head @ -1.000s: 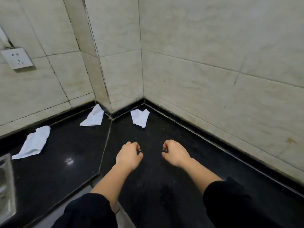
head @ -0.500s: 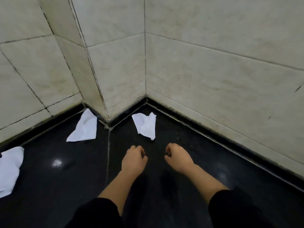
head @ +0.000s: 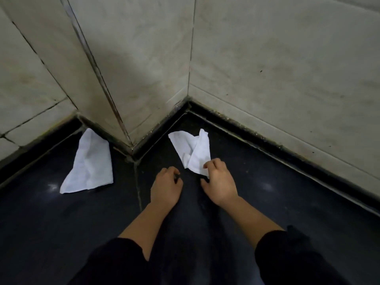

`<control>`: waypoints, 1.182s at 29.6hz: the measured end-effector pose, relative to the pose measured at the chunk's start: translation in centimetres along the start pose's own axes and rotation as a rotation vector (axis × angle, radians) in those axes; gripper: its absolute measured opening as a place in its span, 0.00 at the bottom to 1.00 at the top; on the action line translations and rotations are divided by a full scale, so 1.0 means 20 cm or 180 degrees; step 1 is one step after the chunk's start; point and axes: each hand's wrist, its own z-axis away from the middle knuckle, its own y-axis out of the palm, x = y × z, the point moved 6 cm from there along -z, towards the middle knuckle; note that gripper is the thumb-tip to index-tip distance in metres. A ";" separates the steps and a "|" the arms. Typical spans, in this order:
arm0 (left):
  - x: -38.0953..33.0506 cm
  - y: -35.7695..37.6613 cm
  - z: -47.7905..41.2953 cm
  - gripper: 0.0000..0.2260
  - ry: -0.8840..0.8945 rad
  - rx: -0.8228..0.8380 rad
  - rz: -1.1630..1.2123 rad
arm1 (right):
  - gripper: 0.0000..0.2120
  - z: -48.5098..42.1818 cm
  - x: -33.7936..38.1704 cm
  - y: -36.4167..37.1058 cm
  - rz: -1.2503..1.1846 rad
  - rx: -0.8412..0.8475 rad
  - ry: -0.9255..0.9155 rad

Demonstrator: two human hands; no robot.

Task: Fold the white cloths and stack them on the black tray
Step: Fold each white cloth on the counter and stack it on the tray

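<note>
Forearms stretched forward, left hand curled in a fist, right hand pinching a white cloth

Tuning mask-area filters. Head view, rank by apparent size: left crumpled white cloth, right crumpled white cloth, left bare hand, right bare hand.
1. left crumpled white cloth
2. right crumpled white cloth and right bare hand: alike; hand nearer, covers cloth's corner
3. left bare hand, slightly smaller

The right hand has been moved forward; the near corner of the cloth ahead is now pinched.
</note>
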 end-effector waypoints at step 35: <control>-0.08 -0.03 0.31 0.04 -0.0681 -0.0184 0.1726 | 0.09 0.36 -0.28 -0.21 -0.3788 -0.0885 0.2175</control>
